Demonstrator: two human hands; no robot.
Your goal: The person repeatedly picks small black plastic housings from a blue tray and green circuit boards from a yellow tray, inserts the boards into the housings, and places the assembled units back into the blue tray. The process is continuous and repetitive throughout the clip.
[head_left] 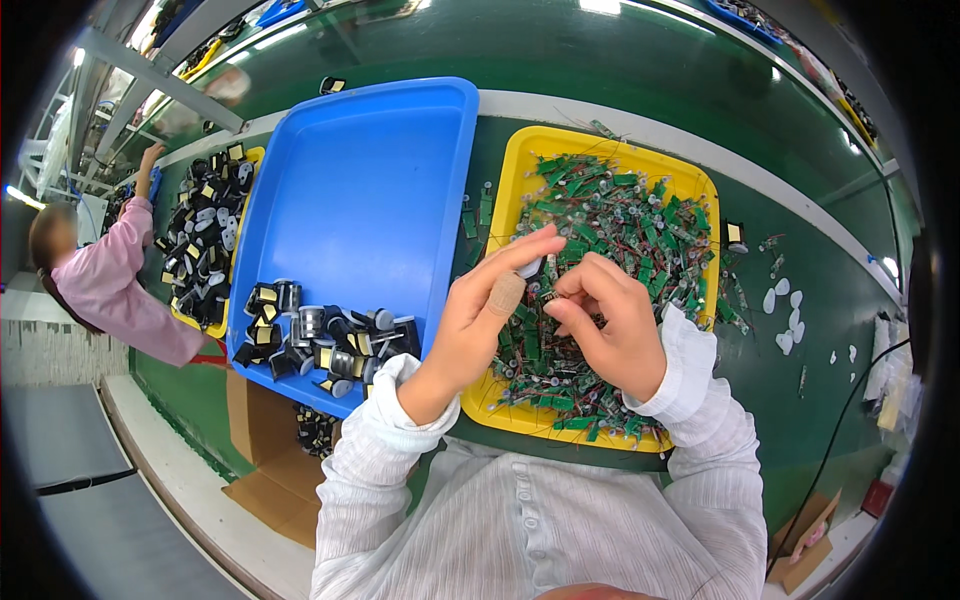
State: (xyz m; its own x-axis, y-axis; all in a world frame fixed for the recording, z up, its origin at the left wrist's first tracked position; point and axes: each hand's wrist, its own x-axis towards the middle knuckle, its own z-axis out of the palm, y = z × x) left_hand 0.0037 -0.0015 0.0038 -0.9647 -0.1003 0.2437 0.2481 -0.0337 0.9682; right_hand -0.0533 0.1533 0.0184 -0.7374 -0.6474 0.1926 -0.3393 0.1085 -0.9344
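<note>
Both my hands are over a yellow tray [512,190] heaped with small green circuit boards [640,215] that have thin wires and little round parts. My left hand [480,310], with a beige bandage on its thumb, has long fingers stretched toward the right. A pale rounded piece [530,268] shows between its thumb and fingers, mostly hidden. Close beside it, my right hand [612,325] has thumb and index finger pinched together. At those fingertips is a tiny part that looks like a small circuit board [548,294], partly covered by the fingers.
Left of the yellow tray is a blue tray [370,180] with several black-and-silver parts [330,340] at its near end. Farther left, a yellow tray [218,328] holds more black parts beside a person in pink [130,280]. White oval pieces [790,315] lie on the green bench at right.
</note>
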